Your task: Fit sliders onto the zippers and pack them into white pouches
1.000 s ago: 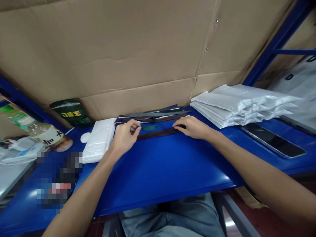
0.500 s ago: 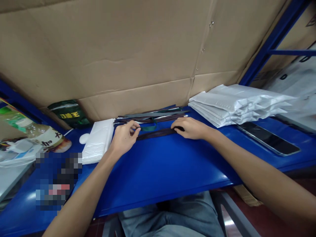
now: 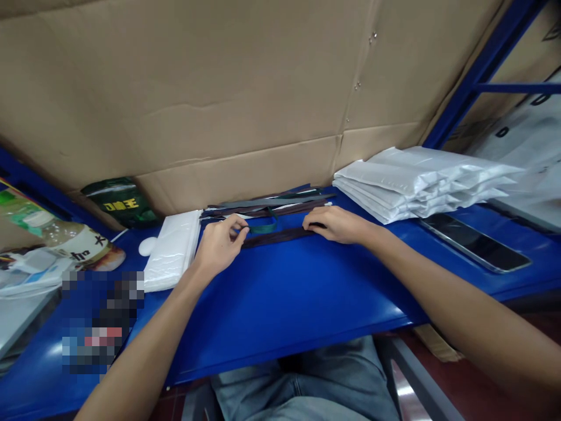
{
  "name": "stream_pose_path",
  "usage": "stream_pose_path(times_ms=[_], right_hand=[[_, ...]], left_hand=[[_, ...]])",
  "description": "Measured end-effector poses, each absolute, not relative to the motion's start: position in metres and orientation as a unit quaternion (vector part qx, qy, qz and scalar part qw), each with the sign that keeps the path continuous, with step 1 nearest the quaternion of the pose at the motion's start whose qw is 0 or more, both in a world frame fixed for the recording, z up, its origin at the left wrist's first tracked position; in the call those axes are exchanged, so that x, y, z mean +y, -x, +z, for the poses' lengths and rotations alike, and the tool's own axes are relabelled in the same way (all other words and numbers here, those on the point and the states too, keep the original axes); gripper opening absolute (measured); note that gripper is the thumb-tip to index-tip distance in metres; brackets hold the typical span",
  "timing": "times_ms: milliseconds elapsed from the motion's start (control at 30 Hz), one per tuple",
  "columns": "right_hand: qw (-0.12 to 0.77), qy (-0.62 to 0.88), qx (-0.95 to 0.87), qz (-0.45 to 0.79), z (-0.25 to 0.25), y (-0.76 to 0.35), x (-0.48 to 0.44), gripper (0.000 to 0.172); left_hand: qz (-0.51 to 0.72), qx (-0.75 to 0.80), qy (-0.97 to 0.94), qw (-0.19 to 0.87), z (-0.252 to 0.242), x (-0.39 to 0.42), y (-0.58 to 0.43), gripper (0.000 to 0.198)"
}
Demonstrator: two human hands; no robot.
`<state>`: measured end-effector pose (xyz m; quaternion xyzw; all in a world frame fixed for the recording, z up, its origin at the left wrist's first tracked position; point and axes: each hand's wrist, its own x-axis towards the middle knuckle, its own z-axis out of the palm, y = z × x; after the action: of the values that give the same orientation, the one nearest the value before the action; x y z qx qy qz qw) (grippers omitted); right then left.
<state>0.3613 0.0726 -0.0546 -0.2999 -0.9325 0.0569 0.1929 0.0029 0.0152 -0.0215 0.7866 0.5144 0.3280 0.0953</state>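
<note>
My left hand is closed in a pinch, thumb against forefinger, at the near end of a thin green strip. That strip curls back toward the pile behind it. A flat dark brown strip lies across the blue table between my hands, its left end beside my left fingertips. My right hand is closed over the right end of the brown strip, which its fingers partly hide. Behind both hands lies a loose pile of grey, brown and dark strips.
White padded mailers are stacked at the right, with a phone in front. At left are another white padded mailer, a bottle and a dark green pouch. A cardboard wall rises behind the blue table.
My right fingers have settled lower and flatter on the brown strip, with less of a dark loop showing at them. My left hand keeps its pinch. The view has shifted slightly.
</note>
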Motion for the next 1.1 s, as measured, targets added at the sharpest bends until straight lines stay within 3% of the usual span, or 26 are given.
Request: stream_pose_path(times_ms=[233, 767, 1100], right_hand=[[0.195, 0.279, -0.939, 0.049, -0.058, -0.360, 0.075, 0.033], [0.212, 0.266, -0.940, 0.016, -0.066, -0.357, 0.077, 0.034], [0.268, 0.253, -0.930, 0.006, -0.057, -0.360, 0.075, 0.029]], left_hand=[[0.321, 0.515, -0.789, 0.093, -0.021, 0.015, -0.004, 0.011], [0.320, 0.512, -0.793, 0.082, -0.023, 0.015, -0.004, 0.011], [0.310, 0.525, -0.788, 0.086, -0.022, 0.014, -0.004, 0.010]])
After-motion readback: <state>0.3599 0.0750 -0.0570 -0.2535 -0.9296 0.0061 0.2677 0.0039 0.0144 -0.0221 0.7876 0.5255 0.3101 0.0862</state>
